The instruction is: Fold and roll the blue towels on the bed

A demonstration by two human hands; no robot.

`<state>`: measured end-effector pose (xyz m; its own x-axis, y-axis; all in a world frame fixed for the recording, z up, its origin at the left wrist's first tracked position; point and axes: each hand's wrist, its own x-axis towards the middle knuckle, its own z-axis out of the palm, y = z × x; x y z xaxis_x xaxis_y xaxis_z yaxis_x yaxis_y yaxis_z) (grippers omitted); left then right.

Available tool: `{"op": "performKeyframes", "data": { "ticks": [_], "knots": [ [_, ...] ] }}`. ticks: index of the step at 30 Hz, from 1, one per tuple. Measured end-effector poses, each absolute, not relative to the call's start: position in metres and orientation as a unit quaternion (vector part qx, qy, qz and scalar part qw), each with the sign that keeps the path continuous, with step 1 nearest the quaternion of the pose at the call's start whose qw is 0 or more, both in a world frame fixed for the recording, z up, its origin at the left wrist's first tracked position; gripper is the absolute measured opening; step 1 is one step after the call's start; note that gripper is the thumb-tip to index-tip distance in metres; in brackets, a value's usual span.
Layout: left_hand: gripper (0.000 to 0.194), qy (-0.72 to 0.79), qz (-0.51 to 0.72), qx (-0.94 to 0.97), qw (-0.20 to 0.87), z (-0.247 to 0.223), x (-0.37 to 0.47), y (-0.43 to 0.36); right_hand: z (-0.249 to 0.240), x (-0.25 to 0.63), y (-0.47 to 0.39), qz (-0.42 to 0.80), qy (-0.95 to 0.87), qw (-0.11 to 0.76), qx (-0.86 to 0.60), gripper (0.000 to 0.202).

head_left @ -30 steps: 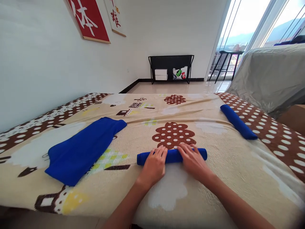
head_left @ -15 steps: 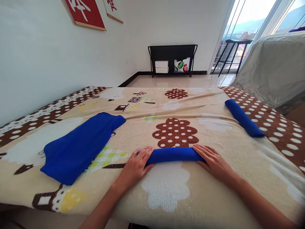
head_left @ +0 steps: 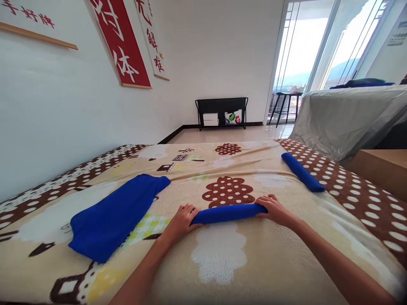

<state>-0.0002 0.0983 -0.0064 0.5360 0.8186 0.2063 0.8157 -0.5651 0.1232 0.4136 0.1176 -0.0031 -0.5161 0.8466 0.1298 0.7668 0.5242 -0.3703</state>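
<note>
A rolled blue cloth (head_left: 229, 214) lies crosswise in front of me on the patterned blanket (head_left: 273, 262). My left hand (head_left: 182, 220) is closed round its left end, and my right hand (head_left: 273, 209) grips the right end, fingers over the top and thumb below. To the left, a second blue cloth (head_left: 116, 218) is spread flat and slightly creased. Another blue roll (head_left: 302, 172) rests at the right, beside the brown dotted border, apart from both hands.
Past the bed's far edge stands a black rack (head_left: 221, 112) holding white boxes and a printed bag. A plastic-covered piece of furniture (head_left: 346, 118) and a cardboard box (head_left: 384, 169) are at the right. A black stool (head_left: 288, 101) stands by the glass door. Scrolls (head_left: 127, 46) hang on the left wall.
My view has tilted up, showing more wall and window. Both hands have gone from lying over the roll's ends to gripping them, and the roll's right end now sits slightly higher.
</note>
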Motion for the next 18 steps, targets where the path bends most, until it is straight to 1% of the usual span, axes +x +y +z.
{"op": "performKeyframes", "data": {
  "ticks": [3, 6, 11, 13, 15, 17, 18],
  "knots": [
    [0.044, 0.475, 0.132, 0.869, 0.038, 0.004, 0.002, 0.089, 0.036, 0.42, 0.115, 0.169, -0.854, 0.138, -0.473, 0.036],
    [0.041, 0.485, 0.147, 0.858, 0.083, 0.011, 0.01, 0.066, 0.093, 0.428, 0.107, 0.199, -0.852, 0.136, -0.465, 0.042],
    [0.038, 0.477, 0.159, 0.848, 0.171, 0.004, 0.056, 0.017, 0.196, 0.419, 0.082, 0.226, -0.86, 0.183, -0.42, 0.049],
    [0.041, 0.466, 0.173, 0.835, 0.235, -0.001, 0.083, 0.002, 0.229, 0.405, 0.067, 0.226, -0.865, 0.212, -0.394, 0.047],
    [0.05, 0.452, 0.198, 0.808, 0.322, -0.006, 0.11, -0.01, 0.255, 0.388, 0.05, 0.211, -0.875, 0.237, -0.365, 0.045],
    [0.06, 0.436, 0.227, 0.778, 0.391, -0.014, 0.132, -0.018, 0.273, 0.373, 0.034, 0.183, -0.893, 0.241, -0.332, 0.042],
    [0.062, 0.427, 0.236, 0.772, 0.409, -0.018, 0.14, -0.02, 0.279, 0.367, 0.027, 0.164, -0.904, 0.234, -0.318, 0.04]
  ]
}}
